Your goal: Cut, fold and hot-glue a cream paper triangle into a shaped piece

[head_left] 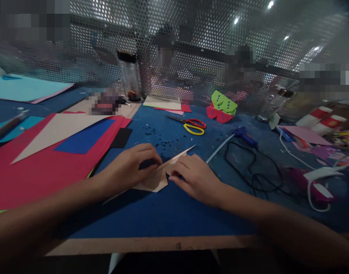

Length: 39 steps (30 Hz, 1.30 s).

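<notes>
A piece of cream paper (153,184), folded and cut to an angled shape, lies on the blue tabletop (174,222) in front of me. My left hand (140,163) pinches its left part, with thumb and fingers curled at the raised fold. On the right side, my right hand (195,179) has its fingers closed on the same paper. A narrow strip of the fold sticks up between the hands, pointing away to the right. The fingertips of both hands are partly hidden. Scissors (193,127) with red and yellow handles lie beyond the hands, among small black dots.
Red sheets (72,179) with cream and blue paper cover the left. A blue glue gun (245,137) with a black cord and a purple glue gun (311,186) with a white cord lie right. Green and red cutouts (222,106) stand before a perforated metal screen (186,72).
</notes>
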Available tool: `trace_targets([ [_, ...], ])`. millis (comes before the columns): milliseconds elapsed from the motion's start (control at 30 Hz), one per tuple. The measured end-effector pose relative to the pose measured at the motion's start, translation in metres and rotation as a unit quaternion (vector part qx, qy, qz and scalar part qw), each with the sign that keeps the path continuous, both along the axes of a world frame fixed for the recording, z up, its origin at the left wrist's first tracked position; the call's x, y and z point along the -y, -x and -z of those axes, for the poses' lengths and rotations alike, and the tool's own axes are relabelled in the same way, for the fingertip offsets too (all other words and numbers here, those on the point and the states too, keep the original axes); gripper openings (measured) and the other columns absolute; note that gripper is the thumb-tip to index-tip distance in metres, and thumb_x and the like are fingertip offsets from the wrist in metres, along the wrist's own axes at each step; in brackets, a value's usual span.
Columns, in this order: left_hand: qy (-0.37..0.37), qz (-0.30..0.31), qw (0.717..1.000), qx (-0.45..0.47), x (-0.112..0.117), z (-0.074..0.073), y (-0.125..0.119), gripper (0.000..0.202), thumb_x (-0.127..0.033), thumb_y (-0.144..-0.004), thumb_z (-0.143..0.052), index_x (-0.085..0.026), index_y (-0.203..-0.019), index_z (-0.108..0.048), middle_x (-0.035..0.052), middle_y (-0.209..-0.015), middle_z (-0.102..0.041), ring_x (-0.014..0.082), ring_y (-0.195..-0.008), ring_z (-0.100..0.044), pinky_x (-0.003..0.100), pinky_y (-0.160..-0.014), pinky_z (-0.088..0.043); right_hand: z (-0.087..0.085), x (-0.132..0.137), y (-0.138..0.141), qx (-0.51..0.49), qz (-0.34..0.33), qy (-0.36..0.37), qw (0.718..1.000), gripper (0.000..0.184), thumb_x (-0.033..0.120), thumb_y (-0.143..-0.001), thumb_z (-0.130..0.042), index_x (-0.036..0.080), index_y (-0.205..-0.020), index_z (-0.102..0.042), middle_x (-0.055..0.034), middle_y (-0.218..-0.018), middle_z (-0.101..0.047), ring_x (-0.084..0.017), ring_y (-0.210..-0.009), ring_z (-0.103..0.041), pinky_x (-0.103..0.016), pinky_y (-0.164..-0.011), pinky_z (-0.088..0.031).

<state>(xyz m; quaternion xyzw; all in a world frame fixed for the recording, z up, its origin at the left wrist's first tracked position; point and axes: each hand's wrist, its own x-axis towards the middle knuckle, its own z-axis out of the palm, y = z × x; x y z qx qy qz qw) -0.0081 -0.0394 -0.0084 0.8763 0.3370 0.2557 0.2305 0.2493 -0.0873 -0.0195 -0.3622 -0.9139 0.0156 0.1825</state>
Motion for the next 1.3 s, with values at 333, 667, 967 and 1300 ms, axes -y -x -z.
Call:
trace_targets([
  [333, -0.056, 0.095, 0.994, -0.016, 0.001, 0.011, -0.007, 0.026, -0.011, -0.101, -0.051, -0.020, -0.104, -0.075, 0.0047, -0.097, -0.071, 0.0183, -0.096, -0.067, 0.029, -0.084, -0.052, -0.001, 0.003, 0.005, -0.046, 0.052, 0.040, 0.997, 0.010, 0.025, -0.105, -0.061, 0.020, -0.097, -0.063, -0.0052, -0.102, -0.072, -0.021, -0.095, -0.060, -0.036, -0.083, -0.037],
  [667, -0.027, 0.049, 0.998, -0.030, 0.001, 0.010, -0.015, 0.022, -0.017, -0.100, -0.057, -0.020, -0.100, -0.078, 0.0041, -0.096, -0.072, 0.0188, -0.095, -0.068, 0.028, -0.082, -0.052, 0.000, 0.003, 0.009, -0.092, 0.066, 0.065, 0.991, 0.011, 0.019, -0.102, -0.060, 0.021, -0.091, -0.059, -0.0054, -0.099, -0.069, -0.021, -0.094, -0.059, -0.036, -0.085, -0.043],
  [967, 0.032, 0.034, 0.999, -0.009, -0.002, 0.009, -0.017, 0.018, -0.021, -0.097, -0.061, -0.022, -0.093, -0.078, 0.0024, -0.094, -0.070, 0.0166, -0.088, -0.068, 0.026, -0.076, -0.050, 0.001, 0.002, 0.009, -0.106, 0.075, 0.086, 0.988, 0.016, 0.016, -0.099, -0.060, 0.022, -0.086, -0.054, -0.0046, -0.099, -0.066, -0.020, -0.092, -0.057, -0.035, -0.082, -0.042],
  [1300, 0.039, 0.017, 0.999, -0.013, -0.003, 0.010, -0.020, 0.015, -0.022, -0.094, -0.064, -0.022, -0.089, -0.078, 0.0020, -0.092, -0.070, 0.0169, -0.087, -0.068, 0.027, -0.076, -0.049, -0.001, 0.002, 0.009, -0.113, 0.085, 0.105, 0.984, 0.013, 0.016, -0.098, -0.061, 0.021, -0.088, -0.056, -0.0040, -0.100, -0.067, -0.019, -0.093, -0.059, -0.035, -0.083, -0.042],
])
